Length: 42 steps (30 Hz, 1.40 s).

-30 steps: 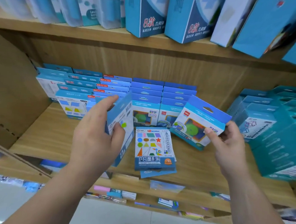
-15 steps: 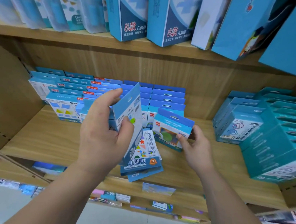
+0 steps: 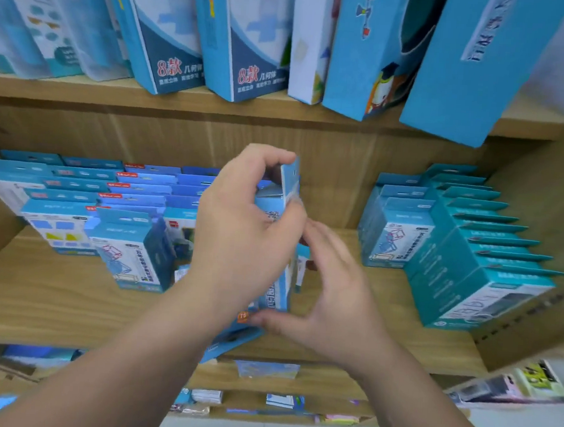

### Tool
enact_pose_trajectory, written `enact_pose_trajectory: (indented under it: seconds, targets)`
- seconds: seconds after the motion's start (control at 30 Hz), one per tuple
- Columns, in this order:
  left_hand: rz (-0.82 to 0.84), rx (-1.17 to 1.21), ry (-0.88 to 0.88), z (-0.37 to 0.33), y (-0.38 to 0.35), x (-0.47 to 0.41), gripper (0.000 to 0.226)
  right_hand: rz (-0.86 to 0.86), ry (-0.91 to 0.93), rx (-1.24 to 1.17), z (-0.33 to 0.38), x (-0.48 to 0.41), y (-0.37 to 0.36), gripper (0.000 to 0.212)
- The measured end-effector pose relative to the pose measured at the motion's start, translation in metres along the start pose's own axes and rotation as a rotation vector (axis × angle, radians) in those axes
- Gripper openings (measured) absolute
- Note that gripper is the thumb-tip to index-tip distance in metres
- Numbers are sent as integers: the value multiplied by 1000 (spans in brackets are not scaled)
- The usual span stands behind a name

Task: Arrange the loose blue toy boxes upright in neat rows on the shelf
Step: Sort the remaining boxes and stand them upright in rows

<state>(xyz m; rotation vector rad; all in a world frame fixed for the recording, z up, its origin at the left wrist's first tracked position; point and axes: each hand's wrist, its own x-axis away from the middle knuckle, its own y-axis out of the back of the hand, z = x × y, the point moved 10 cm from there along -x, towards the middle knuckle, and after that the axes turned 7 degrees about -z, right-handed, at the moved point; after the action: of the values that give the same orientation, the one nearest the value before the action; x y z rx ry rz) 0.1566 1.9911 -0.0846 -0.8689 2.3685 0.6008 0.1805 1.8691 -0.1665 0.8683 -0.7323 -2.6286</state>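
Blue toy box [image 3: 289, 184]: held upright above the shelf [image 3: 70, 306], in front of the standing rows [image 3: 77, 184] at the back left. The left hand [image 3: 246, 231] grips it, thumb and fingers [image 3: 261, 159] curled round its upper part near the hang tab.

A second, lying box [image 3: 230, 340] rests flat on the shelf near the front edge, partly under the left wrist. The right hand [image 3: 328, 298] spans it, thumb against its near end by the orange sticker [image 3: 243, 316]. Motion blur prevents telling whether this grip is closed.

Handling, by judgement:
- Thin printed card; probably light and one-handed.
- Panels are fairly stiff but should dent under a hard pinch.
- The hang tab is a single layer and likely to crease; do not lift by it.
- The finish looks smooth, so a light grip may slip.
- Take hold across the two narrow side walls of the body, then set the base down square.

Legible writing:
- Tall boxes [image 3: 180, 68] on the upper shelf: red "8款", then "几何体".
- Orange sticker: appears to read "75".
- Red brand marks on the row tabs: too small to read.
- Teal boxes [image 3: 470, 251] at right: print blurred.
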Motion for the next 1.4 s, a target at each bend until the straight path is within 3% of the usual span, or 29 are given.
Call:
enact_pose_trajectory:
  seconds: [0.17, 0.23, 0.3, 0.4, 0.47, 0.57, 0.67, 0.77, 0.93, 1.03, 1.2, 1.4]
  targets:
    - [237, 50, -114, -29, -69, 9, 30, -294, -139, 119, -28, 6, 59, 44]
    - [328, 213, -58, -27, -91, 10, 26, -364, -195, 89, -48, 11, 84, 34]
    - [322, 261, 3, -12, -100, 2, 25, -413, -200, 110, -66, 13, 107, 36]
    - [249, 4, 22, 23, -100, -16, 40, -408, -268, 133, -107, 11, 123, 41]
    - [332, -96, 38, 39, -110, -22, 60, -350, -332, 98, -135, 10, 118, 44]
    - [557, -157, -95, 40, -137, -19, 79, -241, -385, -96, -161, 10, 93, 48]
    - [693, -332, -190, 53, -158, -16, 71, -158, -412, -225, -172, 9, 66, 52]
    - [772, -506, -214, 68, -169, -14, 53, -157, -426, -184, -179, 8, 52, 48]
    - [799, -618, -244, 76, -183, -20, 41, -286, -354, 123, -175, 11, 54, 57]
    - [788, -725, -318, 77, -200, -25, 39, -335, -237, 232, -162, 12, 53, 49]
    - [829, -892, -404, 90, -228, -27, 39, -138, -303, 191, -191, 10, 20, 54]
    - [804, -912, -412, 100, -243, -36, 44, 141, -270, 152, -194, -12, -17, 69]
